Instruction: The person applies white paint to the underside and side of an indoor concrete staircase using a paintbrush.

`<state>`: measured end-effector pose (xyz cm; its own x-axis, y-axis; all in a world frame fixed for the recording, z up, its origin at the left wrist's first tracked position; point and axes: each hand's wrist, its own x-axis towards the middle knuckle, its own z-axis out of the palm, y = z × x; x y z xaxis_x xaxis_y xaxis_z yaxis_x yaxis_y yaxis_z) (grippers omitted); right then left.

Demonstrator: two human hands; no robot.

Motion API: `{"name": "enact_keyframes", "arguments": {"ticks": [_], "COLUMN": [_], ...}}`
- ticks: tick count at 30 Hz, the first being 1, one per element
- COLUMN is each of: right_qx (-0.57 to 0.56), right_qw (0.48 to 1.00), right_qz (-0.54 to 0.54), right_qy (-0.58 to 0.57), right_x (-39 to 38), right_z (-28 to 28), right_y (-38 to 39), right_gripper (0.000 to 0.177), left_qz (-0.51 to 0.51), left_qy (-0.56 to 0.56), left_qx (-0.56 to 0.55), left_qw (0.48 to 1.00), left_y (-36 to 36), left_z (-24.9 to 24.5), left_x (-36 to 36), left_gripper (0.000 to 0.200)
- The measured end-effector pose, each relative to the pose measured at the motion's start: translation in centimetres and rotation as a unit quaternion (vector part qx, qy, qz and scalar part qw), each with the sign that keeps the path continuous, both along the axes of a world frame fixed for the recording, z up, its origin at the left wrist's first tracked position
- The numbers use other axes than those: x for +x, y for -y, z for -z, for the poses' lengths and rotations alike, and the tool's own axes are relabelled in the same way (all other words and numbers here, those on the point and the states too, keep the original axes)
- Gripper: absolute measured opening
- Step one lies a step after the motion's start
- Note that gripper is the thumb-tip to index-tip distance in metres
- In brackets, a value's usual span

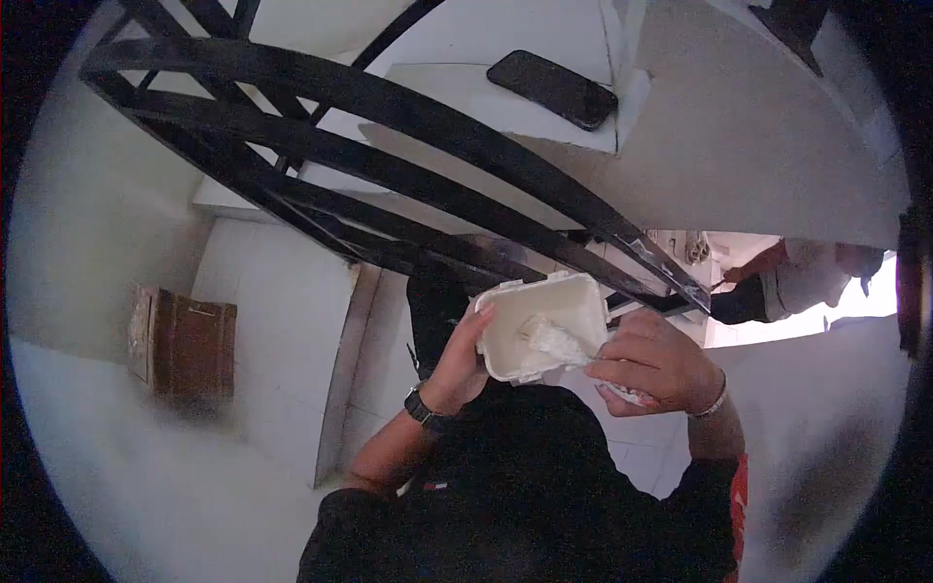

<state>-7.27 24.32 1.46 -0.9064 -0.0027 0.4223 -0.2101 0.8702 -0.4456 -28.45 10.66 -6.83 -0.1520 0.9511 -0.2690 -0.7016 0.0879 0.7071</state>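
A white rectangular tub (pixel 505 335), open at the top, is tilted toward the camera at the centre. My left hand (pixel 465 360) grips its left side, with a dark watch on the wrist. My right hand (pixel 656 367), at the tub's right edge, is closed on a tool whose handle shows whitish and red below the fingers. The tool's head (pixel 556 342) lies inside the tub, coated in white material; its exact shape is hard to make out.
Black metal railing bars (pixel 418 180) cross above the tub. A dark phone (pixel 552 89) lies on a white ledge (pixel 447 92). At the left stands a brown wooden box (pixel 194 345). Another person (pixel 802 282) is at the right, beyond the wall.
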Motion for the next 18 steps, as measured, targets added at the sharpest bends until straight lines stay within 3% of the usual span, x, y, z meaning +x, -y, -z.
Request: {"name": "enact_keyframes", "arguments": {"ticks": [5,8,10,11,12,13,14,15,18], "right_qx": [-0.009,-0.021,-0.12,-0.117,-0.302,-0.475,-0.512,-0.509,-0.683], "right_qw": [1.0,0.994,0.96,0.96,0.897,0.794,0.76,0.761,0.558], "right_qz": [0.025,0.072,0.211,0.211,0.268,0.313,0.333,0.335,0.345], "right_qy": [-0.015,-0.082,-0.139,-0.139,-0.18,-0.213,-0.221,-0.223,-0.32], "right_x": [0.5,0.8,1.1,1.2,1.3,1.2,1.1,1.0,1.6], "right_z": [-0.7,0.5,2.2,3.3,4.5,5.4,5.9,6.4,8.9], "right_y": [-0.2,-0.3,0.3,0.9,1.5,1.8,1.9,2.0,2.0], "right_gripper": [0.03,0.024,0.012,0.012,0.01,0.011,0.018,0.018,0.023], "left_qz": [0.01,0.009,0.009,0.01,0.002,-0.006,-0.005,-0.02,-0.027], "left_qy": [0.013,0.018,0.02,0.021,0.015,0.009,0.011,0.022,0.036], "left_qx": [0.01,0.01,0.018,0.021,0.018,0.015,0.017,0.017,0.028], "left_qw": [1.0,1.0,1.0,1.0,1.0,1.0,1.0,0.999,0.999], "left_y": [-0.2,-0.4,-0.3,-0.3,-0.4,-0.5,-0.6,-0.9,-1.7], "left_z": [1.0,1.2,0.8,0.9,1.0,1.1,0.9,0.4,0.1], "left_x": [-0.4,-0.6,-0.5,-0.5,-0.5,-0.5,-0.3,-0.1,0.5], "left_gripper": [0.049,0.049,0.049,0.049,0.048,0.048,0.048,0.048,0.047]}}
